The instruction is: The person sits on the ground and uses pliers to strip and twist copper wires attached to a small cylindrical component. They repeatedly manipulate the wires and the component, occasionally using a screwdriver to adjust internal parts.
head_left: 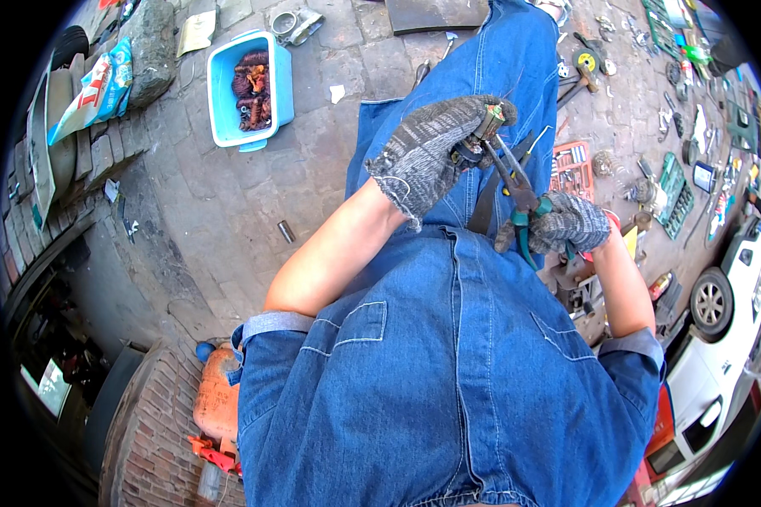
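Denim work clothing point(414, 372), blue with pale stitching, fills the near field; sleeves rolled, both forearms bare. Hands: 2, each in a grey knit glove. Right hand point(566, 224), in front of the torso, is closed around the green handles of 1 pair of pliers point(524, 199); the long metal nose points up and left. Left hand point(435, 148), above the thigh, is closed on a small metal part point(488, 124), its end exposed at the fingertips. Plier tips lie at the part's lower side; cannot tell whether they grip it or only touch it.

Just beyond the right hand, a red tool tray point(572, 171) sits right of the leg. Left of the legs, on the stone paving point(237, 198): 1 short metal cylinder point(287, 231) and, farther off, a light blue tub point(282, 95) containing reddish-brown coils point(252, 89). Right side, farther out: a hammer point(585, 80) and a green tool case point(675, 198) among scattered tools. Far left, a blue-and-white bag point(101, 89) leans near a large stone point(152, 55). Far right: a white car point(727, 359), cut by the lens rim.
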Motion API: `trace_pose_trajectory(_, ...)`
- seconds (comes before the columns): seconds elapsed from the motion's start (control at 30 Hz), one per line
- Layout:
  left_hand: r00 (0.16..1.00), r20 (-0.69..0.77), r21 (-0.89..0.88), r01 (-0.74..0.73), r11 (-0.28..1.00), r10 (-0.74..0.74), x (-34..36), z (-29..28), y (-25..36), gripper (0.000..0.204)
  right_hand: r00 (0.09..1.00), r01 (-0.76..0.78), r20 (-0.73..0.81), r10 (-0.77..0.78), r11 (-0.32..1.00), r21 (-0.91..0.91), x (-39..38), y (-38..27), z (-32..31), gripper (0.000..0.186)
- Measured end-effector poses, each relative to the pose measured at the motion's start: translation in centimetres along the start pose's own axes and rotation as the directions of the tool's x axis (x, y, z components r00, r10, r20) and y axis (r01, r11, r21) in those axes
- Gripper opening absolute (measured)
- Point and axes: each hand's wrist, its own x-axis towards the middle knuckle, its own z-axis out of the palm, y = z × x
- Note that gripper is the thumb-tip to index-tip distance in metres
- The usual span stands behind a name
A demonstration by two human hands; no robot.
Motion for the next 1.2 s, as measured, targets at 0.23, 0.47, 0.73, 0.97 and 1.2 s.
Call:
trace_pose_trajectory(0.23,0.999,-0.038,0.045,0.012,0.999,-0.011,0.1,0.2,0.1,0.033,0.995,0.075,0.028,-0.098,0.89,0.45,0.1,-0.1,0.5,0.024)
trace_pose_trajectory(0.47,0.997,-0.071,0.123,0.022,0.992,-0.013,0.0,0.5,0.5,0.031,0.98,0.2,-0.051,-0.193,0.957,0.209,0.4,-0.8,1.0,0.038)
trace_pose_trajectory(0.73,0.995,-0.091,0.039,-0.026,0.999,0.029,0.3,0.2,0.0,0.031,0.976,0.155,-0.171,-0.132,0.98,0.126,0.0,-1.5,1.7,0.031)
trace_pose_trajectory(0.97,0.997,-0.079,0.032,0.007,0.999,-0.004,-0.1,0.9,0.8,0.032,0.979,0.14,-0.151,-0.135,0.99,0.021,-0.1,-1.7,1.8,0.028)
trace_pose_trajectory(1.2,0.997,-0.064,-0.064,0.038,0.997,-0.042,-0.1,1.0,0.6,0.033,0.976,0.174,-0.13,-0.173,0.985,-0.003,-0.5,-2.4,2.0,0.031)
